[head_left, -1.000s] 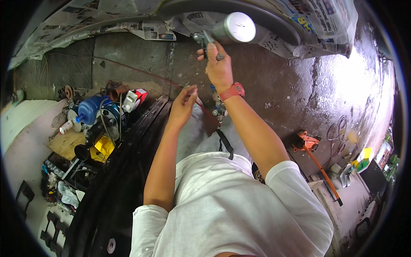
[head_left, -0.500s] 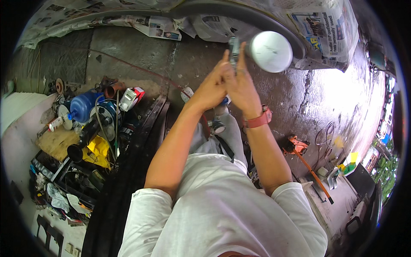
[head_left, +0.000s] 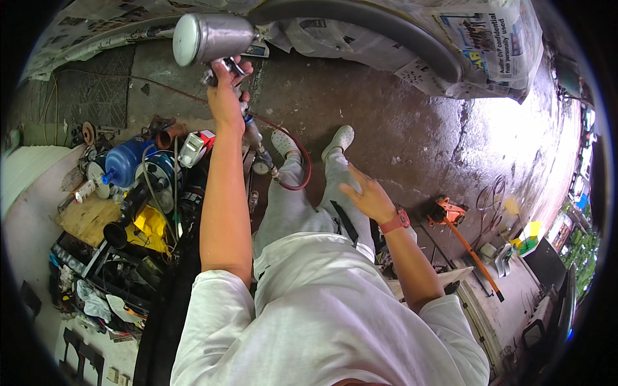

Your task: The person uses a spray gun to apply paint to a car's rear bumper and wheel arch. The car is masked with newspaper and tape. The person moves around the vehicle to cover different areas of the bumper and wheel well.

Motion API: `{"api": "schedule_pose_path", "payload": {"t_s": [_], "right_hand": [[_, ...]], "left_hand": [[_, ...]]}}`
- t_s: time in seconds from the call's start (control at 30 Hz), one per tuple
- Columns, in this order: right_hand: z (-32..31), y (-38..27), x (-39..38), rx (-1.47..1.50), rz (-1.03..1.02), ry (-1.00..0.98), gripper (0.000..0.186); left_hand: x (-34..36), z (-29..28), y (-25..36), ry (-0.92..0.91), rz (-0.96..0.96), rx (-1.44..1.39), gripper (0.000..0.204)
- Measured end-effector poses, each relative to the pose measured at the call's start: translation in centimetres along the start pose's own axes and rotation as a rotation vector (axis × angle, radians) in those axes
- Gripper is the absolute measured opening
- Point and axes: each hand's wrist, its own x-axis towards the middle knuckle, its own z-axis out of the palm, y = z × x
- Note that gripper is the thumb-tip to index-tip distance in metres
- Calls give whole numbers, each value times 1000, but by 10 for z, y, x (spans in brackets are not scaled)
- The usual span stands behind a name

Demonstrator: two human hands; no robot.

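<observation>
My left hand (head_left: 226, 100) is wrapped round the handle of a paint spray gun (head_left: 222, 40) at the upper left, its silver cup tilted on its side. Below that hand hang the gun's fittings with a small round gauge (head_left: 260, 167), and a reddish air hose (head_left: 308, 168) loops from them past my legs. My right hand (head_left: 372, 198), with a red watch on the wrist, hovers over my thigh. It is empty, fingers apart. Ahead of me curves a grey vehicle panel (head_left: 380, 26), masked around with newspaper (head_left: 484, 48) and plastic sheeting.
To the left lies a cluttered heap with a blue water jug (head_left: 130, 159), a yellow bag (head_left: 149, 228) and a black crate (head_left: 96, 257). An orange floor jack (head_left: 449, 211) with a long handle stands at the right, near a coiled cable (head_left: 492, 196). Wet concrete floor shines there.
Both hands were together at the spray gun near the upper middle. My left hand has swung it leftward; my right hand has come off and dropped toward my thigh.
</observation>
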Motion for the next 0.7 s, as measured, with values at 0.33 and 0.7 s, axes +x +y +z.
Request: {"api": "schedule_pose_path", "payload": {"t_s": [0.33,0.7], "right_hand": [[42,128,-117,-235,453,-191,90],[52,86,-93,29,442,-98,79]], "left_hand": [[-4,41,23,-527,-8,-82,65],[68,-2,-10,-263,-36,-109,71]]}}
